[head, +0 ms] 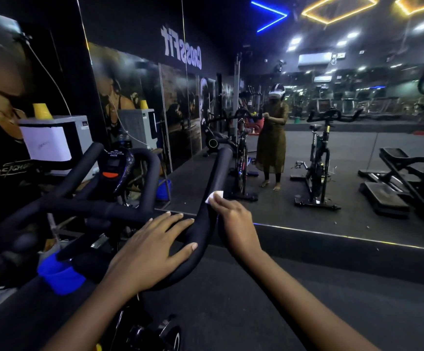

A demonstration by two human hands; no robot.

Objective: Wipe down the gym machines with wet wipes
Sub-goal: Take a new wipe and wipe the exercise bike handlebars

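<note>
**Head view: wipe-down under way on bike handlebar**

We find the left hand (152, 249) laid flat, fingers straight, over the bend of the handlebar (221, 168), apparently steadying it. The right hand (233, 224) pinches a small folded wet wipe (214, 197) between thumb and fingertips and presses it against the lower end of the right upright horn of that handlebar. The two hands are close together but not touching.

We judge the work on this machine to be partly done at best. The wipe sits low on the horn. The horn's upper length, the left-side bars and the console (112, 171) are away from the wipe. We cannot tell whether any of these have been wiped, as the dark foam shows no wet trace.

The mirror (357, 148) shows a second bike (318, 158) and step platforms (385, 198). Nothing indicates whether these have been cleaned. On the task as worded, we reckon most of it remains.
</note>
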